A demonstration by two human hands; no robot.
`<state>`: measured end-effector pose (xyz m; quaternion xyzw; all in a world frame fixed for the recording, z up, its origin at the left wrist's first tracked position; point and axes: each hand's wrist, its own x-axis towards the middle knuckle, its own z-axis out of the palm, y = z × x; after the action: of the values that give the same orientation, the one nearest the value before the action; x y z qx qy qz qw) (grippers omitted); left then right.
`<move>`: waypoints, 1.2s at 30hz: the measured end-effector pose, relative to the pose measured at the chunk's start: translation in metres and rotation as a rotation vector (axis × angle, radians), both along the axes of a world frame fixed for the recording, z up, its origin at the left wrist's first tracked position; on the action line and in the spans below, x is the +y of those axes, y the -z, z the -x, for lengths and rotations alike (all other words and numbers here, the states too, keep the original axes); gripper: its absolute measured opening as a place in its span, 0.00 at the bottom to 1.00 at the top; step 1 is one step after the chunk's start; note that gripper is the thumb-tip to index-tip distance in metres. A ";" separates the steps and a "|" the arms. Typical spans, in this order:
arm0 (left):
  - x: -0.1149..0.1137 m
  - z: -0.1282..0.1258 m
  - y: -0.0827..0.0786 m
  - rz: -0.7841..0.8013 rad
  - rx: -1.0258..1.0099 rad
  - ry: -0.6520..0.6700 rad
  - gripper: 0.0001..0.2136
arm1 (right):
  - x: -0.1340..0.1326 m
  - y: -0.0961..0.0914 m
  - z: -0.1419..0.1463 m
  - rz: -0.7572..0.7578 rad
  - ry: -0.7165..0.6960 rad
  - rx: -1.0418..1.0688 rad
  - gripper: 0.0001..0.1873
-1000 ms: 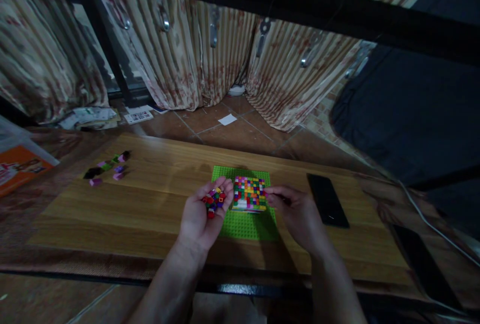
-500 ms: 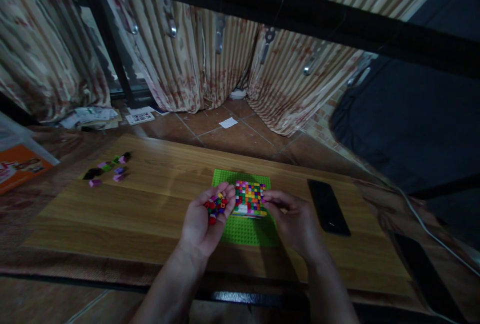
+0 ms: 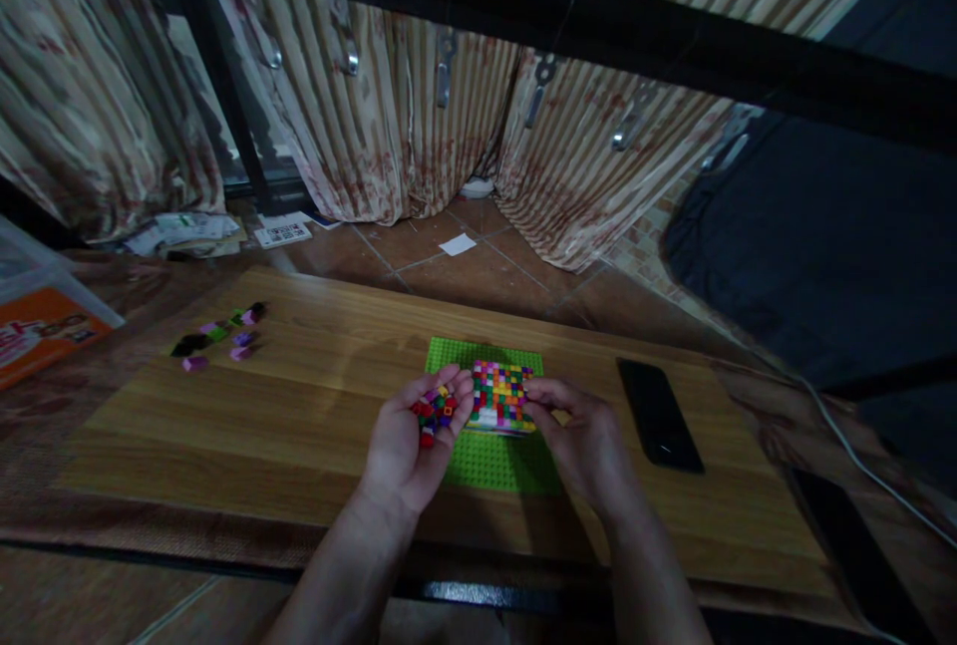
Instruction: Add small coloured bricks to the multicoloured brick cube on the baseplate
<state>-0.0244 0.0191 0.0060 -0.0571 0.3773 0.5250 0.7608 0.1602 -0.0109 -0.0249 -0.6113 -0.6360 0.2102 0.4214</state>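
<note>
My left hand (image 3: 404, 441) is cupped palm up, holding a heap of small toy bricks (image 3: 435, 411) in red, yellow, purple and other colours. Beside its fingertips, a many-coloured block of toy bricks (image 3: 497, 394) stands on a green studded baseplate (image 3: 493, 466). At the block's right edge my right hand (image 3: 583, 431) has its thumb and forefinger pinched together. Whatever lies between those fingertips is too small and hidden to make out.
Loose pink, green, purple and black bricks (image 3: 216, 331) lie at the left of the wooden board (image 3: 299, 426). A black phone (image 3: 659, 416) rests right of the baseplate, with another dark flat object (image 3: 852, 545) farther right. A plastic box (image 3: 52, 321) stands at the far left.
The whole view has shifted slightly to the right. Both hands keep nearly the same pose, the right one still pinching at the block's right edge.
</note>
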 end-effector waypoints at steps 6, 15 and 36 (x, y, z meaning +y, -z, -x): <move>0.000 0.000 0.001 0.001 0.018 0.005 0.09 | 0.001 0.003 -0.010 0.067 0.028 0.193 0.08; -0.001 -0.001 0.002 -0.016 -0.001 0.019 0.08 | 0.006 0.006 -0.009 0.252 0.198 0.290 0.18; -0.001 -0.005 0.001 0.006 0.025 0.018 0.09 | 0.008 0.012 0.000 0.250 0.174 0.320 0.23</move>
<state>-0.0199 0.0176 0.0050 -0.0495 0.3890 0.5176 0.7605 0.1604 -0.0027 -0.0371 -0.6703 -0.4749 0.3446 0.4543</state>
